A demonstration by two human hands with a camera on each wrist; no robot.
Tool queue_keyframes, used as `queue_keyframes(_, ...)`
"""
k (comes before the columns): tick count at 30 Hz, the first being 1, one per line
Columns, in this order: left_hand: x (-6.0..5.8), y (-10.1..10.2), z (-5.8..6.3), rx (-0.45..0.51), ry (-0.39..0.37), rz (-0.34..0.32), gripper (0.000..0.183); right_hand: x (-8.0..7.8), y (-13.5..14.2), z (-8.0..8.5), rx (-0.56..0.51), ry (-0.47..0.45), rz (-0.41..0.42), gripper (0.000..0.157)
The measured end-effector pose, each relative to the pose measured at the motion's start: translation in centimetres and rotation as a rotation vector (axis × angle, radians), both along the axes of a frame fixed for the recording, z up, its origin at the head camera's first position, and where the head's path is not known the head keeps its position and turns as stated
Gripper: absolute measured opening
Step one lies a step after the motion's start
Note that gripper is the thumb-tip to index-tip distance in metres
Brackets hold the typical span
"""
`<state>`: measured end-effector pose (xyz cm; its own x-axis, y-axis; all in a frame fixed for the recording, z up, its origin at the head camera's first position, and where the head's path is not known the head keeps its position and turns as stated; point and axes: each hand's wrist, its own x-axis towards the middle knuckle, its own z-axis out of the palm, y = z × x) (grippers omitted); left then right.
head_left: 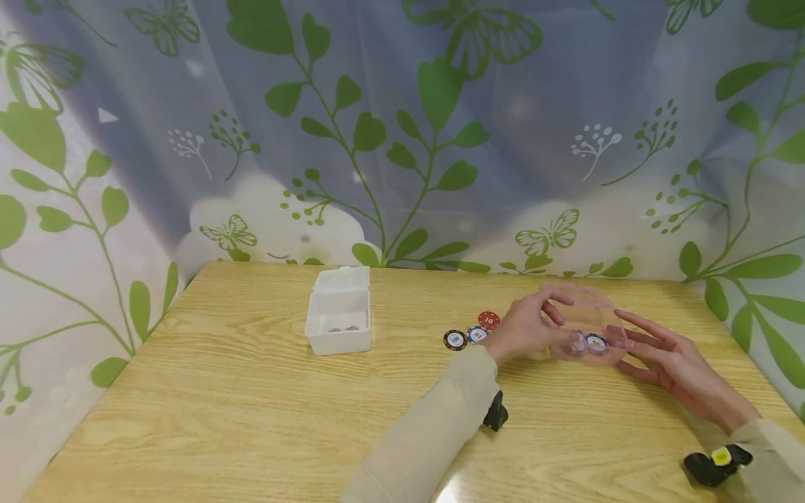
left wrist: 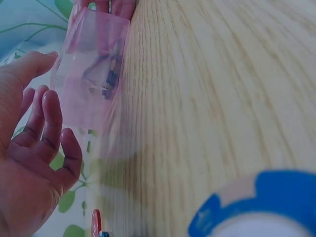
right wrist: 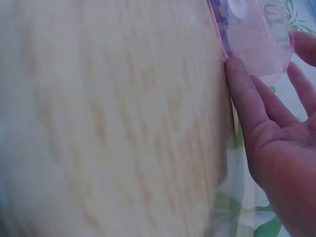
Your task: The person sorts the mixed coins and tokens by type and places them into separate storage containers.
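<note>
We see a clear pink box at the right of the surface, between the two hands. In the head view its outline leans from far left to near right, about as broad as it is deep, so we cannot firmly tell its long axis; nor can we tell whether its base rests on the wood. Through its wall we make out dark blue-and-white chips toward the near side, the clearest one with its printed face up. Our left hand is at the box's left side, thumb and loosely bent fingers apart; we cannot tell whether it grips the wall. Our right hand reaches in from the right with its fingers long and spread, one fingertip meeting the box's edge. Just left of the left hand, three loose chips lie flat: a black chip leftmost, a blue chip beside it and a red chip farther back. Well apart on the left, a white box sits with its lid raised on the far side, small items on its floor. A leaf-patterned curtain hangs along the far edge.
</note>
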<state>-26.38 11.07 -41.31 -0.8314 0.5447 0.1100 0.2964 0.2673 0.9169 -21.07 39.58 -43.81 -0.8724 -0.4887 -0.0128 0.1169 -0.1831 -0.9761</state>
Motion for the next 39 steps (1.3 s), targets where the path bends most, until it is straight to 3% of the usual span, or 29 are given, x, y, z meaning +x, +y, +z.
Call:
queue_keyframes(8,0.0,-0.7,-0.2,0.019,-0.011,0.003,0.043,0.0,0.0,-0.1,0.004,0.013,0.005,0.057)
queue_keyframes(17,0.0,-3.5,0.3,0.037,-0.018,-0.002,0.042,-0.1,-0.1,-0.1,-0.019,0.009,0.025,0.057)
queue_keyframes(32,-1.6,-8.7,-0.3,-0.171,0.067,0.049,0.048,0.0,0.0,0.0,-0.021,0.028,0.036,0.058)
queue_keyframes(39,-1.4,-9.6,0.0,-0.340,0.071,0.138,0.048,0.1,0.0,0.0,-0.035,0.022,0.040,0.058)
